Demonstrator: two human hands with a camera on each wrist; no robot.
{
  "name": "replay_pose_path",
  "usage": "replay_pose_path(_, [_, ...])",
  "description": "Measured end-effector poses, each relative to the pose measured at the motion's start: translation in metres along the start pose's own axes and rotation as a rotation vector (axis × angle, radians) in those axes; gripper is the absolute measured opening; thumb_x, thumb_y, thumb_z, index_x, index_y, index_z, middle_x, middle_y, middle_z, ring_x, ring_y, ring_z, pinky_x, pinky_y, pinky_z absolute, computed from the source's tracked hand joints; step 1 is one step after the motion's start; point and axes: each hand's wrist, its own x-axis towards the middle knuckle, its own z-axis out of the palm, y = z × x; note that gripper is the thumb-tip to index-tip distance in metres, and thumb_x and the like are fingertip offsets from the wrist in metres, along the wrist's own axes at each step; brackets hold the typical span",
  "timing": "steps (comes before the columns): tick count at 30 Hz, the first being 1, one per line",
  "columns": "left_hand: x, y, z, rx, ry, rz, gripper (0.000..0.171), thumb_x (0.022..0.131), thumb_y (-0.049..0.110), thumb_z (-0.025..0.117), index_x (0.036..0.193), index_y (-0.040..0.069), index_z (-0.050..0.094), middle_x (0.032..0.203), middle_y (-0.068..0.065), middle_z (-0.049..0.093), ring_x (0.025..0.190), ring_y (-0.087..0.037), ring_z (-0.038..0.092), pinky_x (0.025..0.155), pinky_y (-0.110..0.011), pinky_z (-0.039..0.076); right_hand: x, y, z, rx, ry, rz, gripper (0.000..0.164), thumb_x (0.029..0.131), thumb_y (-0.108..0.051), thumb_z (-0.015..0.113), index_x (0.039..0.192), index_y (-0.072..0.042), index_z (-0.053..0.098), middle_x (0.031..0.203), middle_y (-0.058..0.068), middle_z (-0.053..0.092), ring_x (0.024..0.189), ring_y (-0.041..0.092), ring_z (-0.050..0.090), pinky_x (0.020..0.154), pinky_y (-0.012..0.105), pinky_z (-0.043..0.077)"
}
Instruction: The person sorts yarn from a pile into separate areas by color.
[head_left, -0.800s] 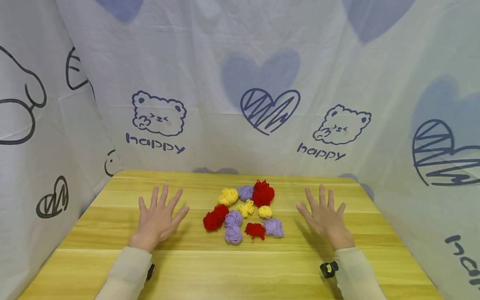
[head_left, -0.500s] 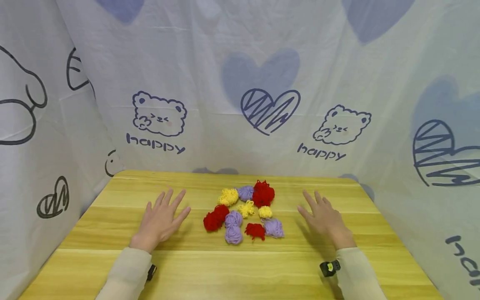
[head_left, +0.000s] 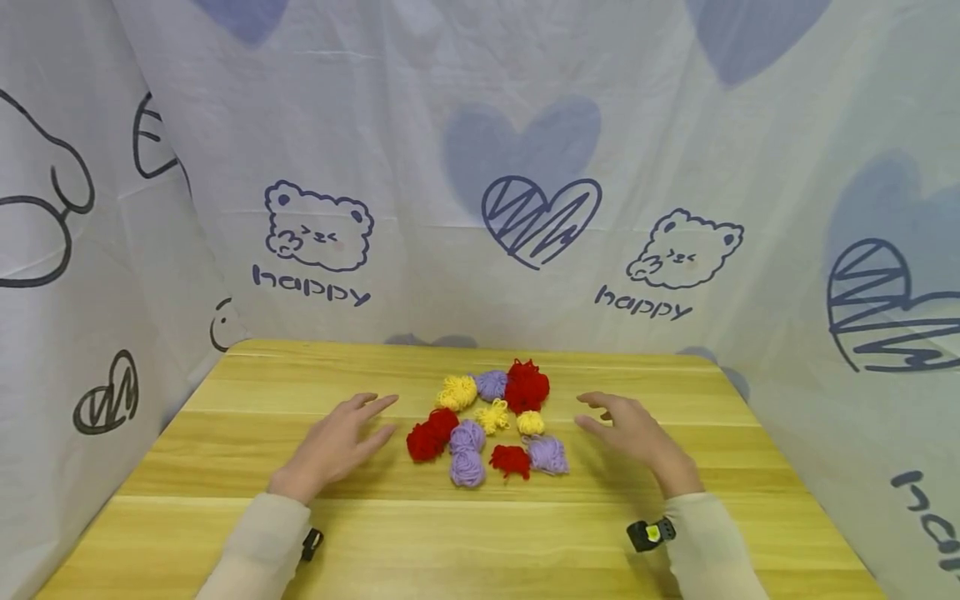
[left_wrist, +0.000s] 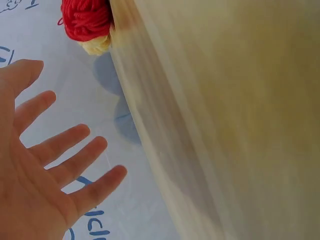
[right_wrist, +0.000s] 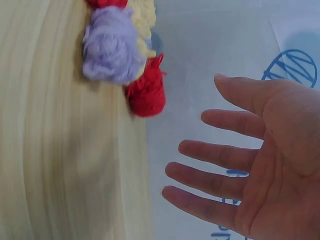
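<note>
Several small balls of yarn lie grouped mid-table in the head view. Among them are a red ball (head_left: 432,435) at the left, a purple ball (head_left: 467,469) at the front, a yellow ball (head_left: 457,392) at the back and a large red ball (head_left: 527,387) at the back right. My left hand (head_left: 337,440) hovers left of the group, fingers spread and holding nothing. On the other side hovers my right hand (head_left: 633,432), its palm turned inward and its fingers apart. A purple ball (right_wrist: 111,46) and a red ball (right_wrist: 147,92) show in the right wrist view. Neither hand touches yarn.
The wooden table (head_left: 480,542) spreads out beneath both hands. A white cloth (head_left: 450,275) printed with hearts and bears hangs behind it and along both sides. A dark wrist camera (head_left: 650,534) is strapped at the right cuff.
Both hands have turned from palms down to palms facing inward. Their fingers have swung toward the yarn, and each hand is slightly nearer the middle. The yarn balls have stayed put.
</note>
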Motion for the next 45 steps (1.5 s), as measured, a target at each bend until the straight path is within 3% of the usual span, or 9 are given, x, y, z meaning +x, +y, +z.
replay_pose_path(20, [0.013, 0.019, 0.011, -0.118, -0.097, 0.056, 0.05, 0.102, 0.034, 0.064, 0.148, 0.016, 0.057, 0.149, -0.017, 0.056, 0.136, -0.041, 0.055, 0.113, -0.062, 0.044, 0.019, -0.039, 0.024, 0.179, -0.105, -0.092, 0.044, 0.102, -0.03, 0.065, 0.136, -0.003, 0.064, 0.14, 0.021, 0.064, 0.122, 0.045, 0.063, 0.102, 0.058, 0.054])
replay_pose_path(32, [0.021, 0.027, 0.018, -0.201, -0.153, 0.093, 0.047, 0.1, 0.024, 0.069, 0.144, 0.013, 0.061, 0.151, -0.022, 0.052, 0.139, -0.043, 0.051, 0.116, -0.061, 0.042, 0.028, -0.059, 0.042, 0.178, -0.144, -0.178, 0.041, 0.1, -0.019, 0.069, 0.135, 0.001, 0.064, 0.136, 0.023, 0.066, 0.116, 0.044, 0.066, 0.099, 0.056, 0.057])
replay_pose_path(40, [0.024, 0.03, 0.022, -0.214, -0.166, 0.072, 0.044, 0.099, 0.023, 0.07, 0.141, 0.012, 0.064, 0.15, -0.02, 0.053, 0.134, -0.04, 0.055, 0.113, -0.057, 0.046, 0.032, -0.071, 0.061, 0.198, -0.179, -0.211, 0.046, 0.095, -0.019, 0.075, 0.134, 0.002, 0.063, 0.135, 0.023, 0.065, 0.117, 0.044, 0.066, 0.099, 0.057, 0.056])
replay_pose_path(45, [0.026, 0.028, 0.025, -0.226, -0.174, 0.096, 0.042, 0.098, 0.019, 0.071, 0.14, 0.012, 0.065, 0.149, -0.021, 0.054, 0.128, -0.037, 0.059, 0.106, -0.051, 0.054, 0.033, -0.08, 0.071, 0.196, -0.174, -0.231, 0.046, 0.091, -0.017, 0.079, 0.133, -0.003, 0.065, 0.133, 0.017, 0.066, 0.122, 0.041, 0.063, 0.102, 0.055, 0.055])
